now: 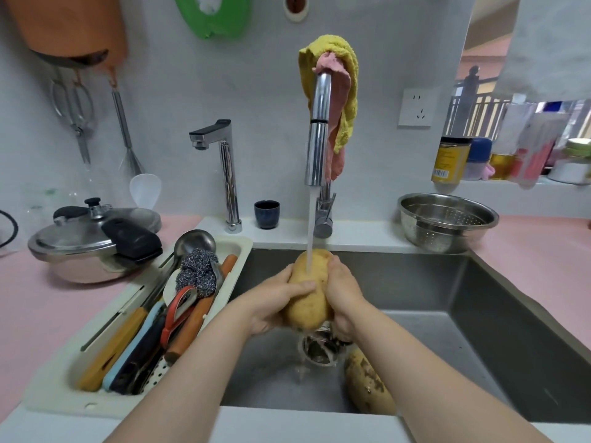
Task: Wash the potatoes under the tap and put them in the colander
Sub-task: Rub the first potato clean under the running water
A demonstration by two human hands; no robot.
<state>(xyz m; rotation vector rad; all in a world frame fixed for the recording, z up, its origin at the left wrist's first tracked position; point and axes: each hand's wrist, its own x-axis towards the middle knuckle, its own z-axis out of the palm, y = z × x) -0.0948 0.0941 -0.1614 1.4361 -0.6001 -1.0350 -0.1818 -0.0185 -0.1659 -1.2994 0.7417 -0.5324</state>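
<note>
Midway, both hands, left hand [275,302] and right hand [343,295], grip one potato [308,292] under the tap [316,135]. A dirty potato [367,383] waits in the sink [479,314]; the colander [447,220] holds none.

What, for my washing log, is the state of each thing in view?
Tall chrome tap: running, stream hitting the held potato.
Pale yellow potato: wet, gripped by both hands.
Left hand: grips the potato's left side.
Right hand: grips the potato's right side.
Dirty mottled potato: lying on the floor of the steel sink.
Perforated steel colander: upright beside the sink, no potato visible inside.
Small angular tap: off.
</note>
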